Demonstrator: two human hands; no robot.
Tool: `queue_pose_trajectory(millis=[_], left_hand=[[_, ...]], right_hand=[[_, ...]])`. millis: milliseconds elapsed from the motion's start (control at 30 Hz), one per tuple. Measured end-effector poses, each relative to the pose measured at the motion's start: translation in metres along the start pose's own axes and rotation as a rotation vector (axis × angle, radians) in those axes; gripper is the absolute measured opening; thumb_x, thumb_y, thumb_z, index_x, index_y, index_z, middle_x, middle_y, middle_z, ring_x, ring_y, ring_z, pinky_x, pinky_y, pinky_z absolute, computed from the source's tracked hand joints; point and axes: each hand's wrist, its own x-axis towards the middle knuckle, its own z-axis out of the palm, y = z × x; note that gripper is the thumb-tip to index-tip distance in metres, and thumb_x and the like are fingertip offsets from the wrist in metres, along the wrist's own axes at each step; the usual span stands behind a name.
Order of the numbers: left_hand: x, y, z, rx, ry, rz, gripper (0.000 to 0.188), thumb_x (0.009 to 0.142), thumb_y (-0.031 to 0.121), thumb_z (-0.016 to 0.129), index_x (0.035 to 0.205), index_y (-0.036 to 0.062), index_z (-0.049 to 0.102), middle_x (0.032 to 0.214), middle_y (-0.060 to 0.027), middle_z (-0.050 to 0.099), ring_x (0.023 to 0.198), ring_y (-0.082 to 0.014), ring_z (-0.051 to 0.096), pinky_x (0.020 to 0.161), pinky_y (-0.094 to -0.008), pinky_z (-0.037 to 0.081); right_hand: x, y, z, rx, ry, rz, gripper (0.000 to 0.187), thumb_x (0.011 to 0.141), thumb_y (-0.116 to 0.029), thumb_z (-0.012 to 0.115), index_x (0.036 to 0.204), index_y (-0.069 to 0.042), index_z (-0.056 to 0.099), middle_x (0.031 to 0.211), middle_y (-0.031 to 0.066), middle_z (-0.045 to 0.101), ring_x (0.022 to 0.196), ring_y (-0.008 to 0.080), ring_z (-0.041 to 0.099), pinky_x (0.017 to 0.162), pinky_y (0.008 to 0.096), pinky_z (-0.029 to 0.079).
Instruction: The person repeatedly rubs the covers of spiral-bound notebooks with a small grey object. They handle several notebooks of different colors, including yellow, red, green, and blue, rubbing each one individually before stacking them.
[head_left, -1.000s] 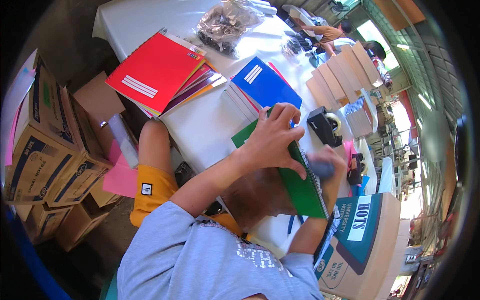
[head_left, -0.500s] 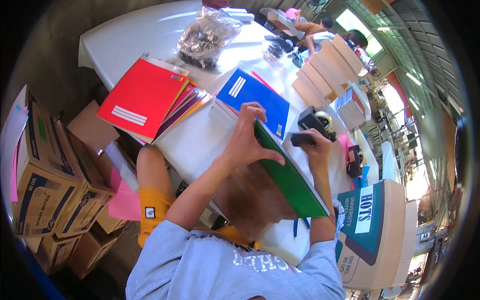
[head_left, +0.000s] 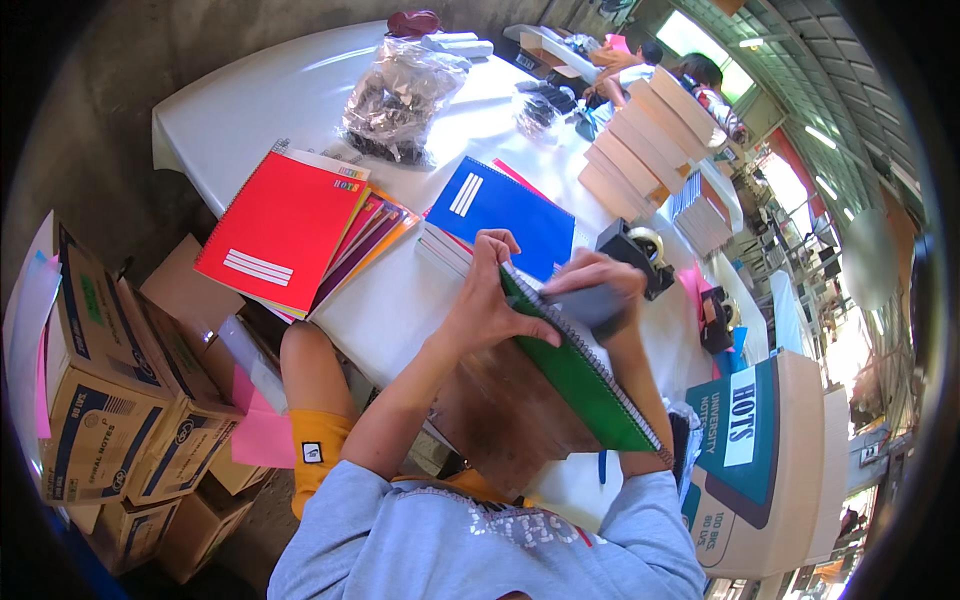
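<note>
My left hand (head_left: 488, 308) is closed around the upper part of a green spiral notebook (head_left: 580, 378), thumb on the green cover and fingers over the top edge. The notebook stands tilted, its wire spiral running along the right side. A dark grey block-like object (head_left: 592, 308), smeared by motion, is in my right hand (head_left: 608, 278), close against the spiral's upper end; contact cannot be made out. Below the notebook lies a worn brown board (head_left: 500, 410). Just beyond my hands rests a blue spiral notebook (head_left: 510, 225) with white label bars.
A red notebook (head_left: 285, 235) tops a fanned stack at left. Behind sits a clear plastic bag (head_left: 400, 100) of dark pieces. Tape dispensers (head_left: 640, 255), stacked notebooks (head_left: 700, 215) and a large carton (head_left: 745, 450) stand at right. Boxes (head_left: 105, 410) crowd the lower left. People work far off.
My right hand has moved up and left with the dark object, nearer the spiral's top. The left hand keeps its hold on the green notebook. The whole view has shifted slightly.
</note>
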Motion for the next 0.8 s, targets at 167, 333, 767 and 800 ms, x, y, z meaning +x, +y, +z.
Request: queue_pose_trajectory(millis=[167, 333, 767, 800], left_hand=[[-0.002, 0.004, -0.005, -0.086, -0.020, -0.043, 0.071, 0.051, 0.034, 0.088, 0.091, 0.0028, 0.039, 0.090, -0.0069, 0.047, 0.084, -0.0167, 0.047, 0.075, -0.0308, 0.042], [-0.001, 0.010, 0.001, -0.374, -0.027, -0.254, 0.018, 0.075, 0.010, 0.074, 0.084, -0.0004, 0.063, 0.076, -0.0015, 0.064, 0.071, -0.0059, 0.056, 0.063, -0.0209, 0.046], [-0.005, 0.151, 0.000, 0.416, 0.131, 0.495, 0.020, 0.067, 0.010, 0.075, 0.085, 0.0066, 0.068, 0.079, -0.0025, 0.066, 0.057, -0.0114, 0.055, 0.060, -0.0214, 0.044], [-0.022, 0.158, 0.004, 0.472, -0.189, 0.615, 0.025, 0.065, 0.008, 0.075, 0.089, 0.0074, 0.069, 0.086, -0.0019, 0.069, 0.059, -0.0123, 0.056, 0.062, -0.0224, 0.045]], right_hand=[[-0.034, 0.057, -0.029, -0.797, -0.084, 0.412, 0.020, 0.067, -0.004, 0.064, 0.087, -0.005, 0.068, 0.084, 0.0099, 0.066, 0.077, 0.0262, 0.061, 0.068, 0.0320, 0.047], [-0.160, 0.077, -0.081, -1.293, 0.041, 0.869, 0.059, 0.070, -0.018, 0.069, 0.126, -0.013, 0.051, 0.127, 0.0168, 0.049, 0.115, 0.0315, 0.049, 0.093, 0.0373, 0.042], [-0.313, -0.026, 0.035, -1.210, 0.321, 1.426, 0.066, 0.084, -0.048, 0.053, 0.139, -0.017, 0.033, 0.137, 0.0131, 0.037, 0.128, 0.0323, 0.030, 0.099, 0.0619, 0.022], [-0.324, -0.023, 0.038, -1.215, 0.385, 1.374, 0.063, 0.086, -0.046, 0.053, 0.139, -0.018, 0.034, 0.135, 0.0131, 0.037, 0.127, 0.0320, 0.030, 0.099, 0.0625, 0.022]])
